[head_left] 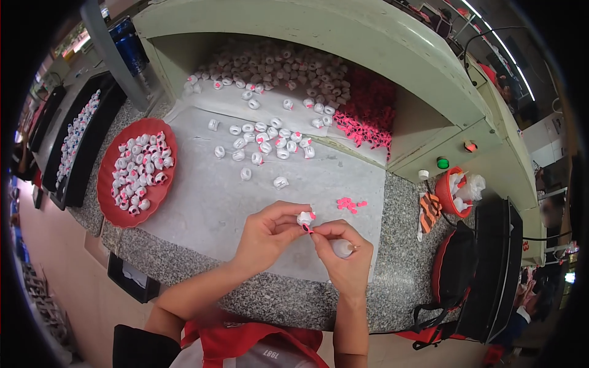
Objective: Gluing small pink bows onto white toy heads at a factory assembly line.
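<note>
My left hand pinches a small rounded white piece with pink spots between thumb and fingertips. Against its lower side is a tiny pink-and-black piece, held at the fingertips of my right hand. A small white squeeze bottle with a thin tip is tucked in the curled fingers of that same hand. Both hands meet above the white sheet. To the right of the fingertips lies a little heap of pink pieces. Several loose white pieces are scattered beyond my hands.
A red scalloped dish full of white-and-pink pieces stands at left. Under the pale green shelf are piles of white pieces and pink pieces. A red basket and an orange-and-black striped cloth are at right.
</note>
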A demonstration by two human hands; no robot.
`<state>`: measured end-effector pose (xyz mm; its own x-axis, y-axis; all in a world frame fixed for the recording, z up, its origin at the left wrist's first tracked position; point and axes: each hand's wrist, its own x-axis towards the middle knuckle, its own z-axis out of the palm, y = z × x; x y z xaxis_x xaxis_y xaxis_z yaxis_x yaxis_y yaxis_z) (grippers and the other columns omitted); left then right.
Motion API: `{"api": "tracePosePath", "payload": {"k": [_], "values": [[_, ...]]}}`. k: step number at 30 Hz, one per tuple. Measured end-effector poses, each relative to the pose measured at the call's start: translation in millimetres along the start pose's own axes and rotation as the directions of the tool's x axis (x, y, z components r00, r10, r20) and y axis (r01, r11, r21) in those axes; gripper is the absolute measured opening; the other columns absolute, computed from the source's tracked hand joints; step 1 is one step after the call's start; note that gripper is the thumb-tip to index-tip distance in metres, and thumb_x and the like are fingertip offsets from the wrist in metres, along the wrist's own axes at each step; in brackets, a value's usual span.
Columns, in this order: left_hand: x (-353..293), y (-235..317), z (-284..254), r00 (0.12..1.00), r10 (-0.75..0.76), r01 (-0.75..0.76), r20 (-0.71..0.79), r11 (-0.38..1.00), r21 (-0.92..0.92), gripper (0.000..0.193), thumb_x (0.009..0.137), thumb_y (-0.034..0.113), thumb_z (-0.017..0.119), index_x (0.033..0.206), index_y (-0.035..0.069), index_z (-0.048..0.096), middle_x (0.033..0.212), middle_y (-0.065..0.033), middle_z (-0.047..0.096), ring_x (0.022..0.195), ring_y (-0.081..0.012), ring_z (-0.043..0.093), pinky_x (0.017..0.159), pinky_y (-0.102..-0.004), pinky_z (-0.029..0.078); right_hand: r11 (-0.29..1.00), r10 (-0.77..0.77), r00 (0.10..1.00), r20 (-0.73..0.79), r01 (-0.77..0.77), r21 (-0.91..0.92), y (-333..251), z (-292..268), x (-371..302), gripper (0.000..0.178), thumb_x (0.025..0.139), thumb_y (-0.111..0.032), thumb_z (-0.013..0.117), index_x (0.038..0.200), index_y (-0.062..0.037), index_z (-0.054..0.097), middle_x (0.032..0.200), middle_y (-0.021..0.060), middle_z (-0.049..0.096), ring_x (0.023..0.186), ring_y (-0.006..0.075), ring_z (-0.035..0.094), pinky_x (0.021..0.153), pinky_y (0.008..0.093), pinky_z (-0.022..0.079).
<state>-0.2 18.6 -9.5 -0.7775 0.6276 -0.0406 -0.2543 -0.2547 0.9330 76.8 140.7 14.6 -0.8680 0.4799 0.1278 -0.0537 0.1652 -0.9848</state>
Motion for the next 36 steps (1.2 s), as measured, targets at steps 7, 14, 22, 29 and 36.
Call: {"api": "tracePosePath", "payload": {"k": [7,14,22,29,36], "values": [[-2.3,2.8,1.8,0.995,0.069,-0.071,0.070,0.997,0.022,0.034,0.075,-0.011,0.056,0.108,-0.004,0.052,0.109,-0.0112,0.052,0.095,-0.0158,0.055,0.082,-0.0253,0.046,0.982,0.180,0.980,-0.083,-0.184,-0.044,-6.6,-4.0,-1.1,0.010,0.070,0.002,0.066,0.079,0.0013,0.060,0.070,0.0024,0.059,0.061,0.0044,0.052,0.054,0.0166,0.041],[-2.6,4.7,-0.2,0.999,0.016,-0.015,0.047,0.999,-0.038,0.027,0.077,-0.007,0.056,0.104,-0.004,0.056,0.099,-0.0103,0.057,0.091,-0.0158,0.056,0.080,-0.0256,0.046,0.995,0.060,0.996,-0.062,-0.064,-0.072,-0.2,1.2,-0.4,0.013,0.070,0.003,0.066,0.082,0.0011,0.061,0.072,0.0033,0.059,0.064,0.0065,0.053,0.058,0.0177,0.042],[-0.7,1.8,-0.2,0.998,-0.046,0.047,0.037,0.999,-0.022,0.025,0.076,-0.007,0.057,0.101,-0.004,0.058,0.093,-0.0099,0.059,0.087,-0.0153,0.056,0.078,-0.0262,0.046,0.996,0.084,0.995,0.045,-0.083,-0.017,7.1,-8.5,2.4,0.014,0.070,0.003,0.065,0.083,0.0013,0.061,0.070,0.0035,0.058,0.060,0.0065,0.053,0.049,0.0172,0.041],[0.1,-2.8,0.2,0.998,-0.065,0.066,0.015,0.993,-0.100,0.025,0.075,-0.005,0.058,0.100,-0.003,0.059,0.090,-0.0095,0.060,0.085,-0.0152,0.057,0.077,-0.0260,0.047,0.985,0.161,0.986,0.039,-0.163,0.048,8.7,-6.6,2.3,0.010,0.072,0.001,0.064,0.081,0.0013,0.060,0.070,0.0037,0.058,0.057,0.0066,0.052,0.047,0.0176,0.040],[-0.5,3.1,-2.2,0.986,-0.162,0.166,0.034,0.961,-0.223,0.026,0.080,0.003,0.057,0.105,-0.003,0.053,0.085,-0.0082,0.060,0.078,-0.0145,0.060,0.069,-0.0246,0.050,0.994,-0.098,0.995,0.013,0.098,0.041,-3.3,-1.9,1.7,0.020,0.070,0.005,0.064,0.089,0.0038,0.056,0.089,0.0123,0.058,0.063,0.0095,0.055,0.058,0.0202,0.045]]}}
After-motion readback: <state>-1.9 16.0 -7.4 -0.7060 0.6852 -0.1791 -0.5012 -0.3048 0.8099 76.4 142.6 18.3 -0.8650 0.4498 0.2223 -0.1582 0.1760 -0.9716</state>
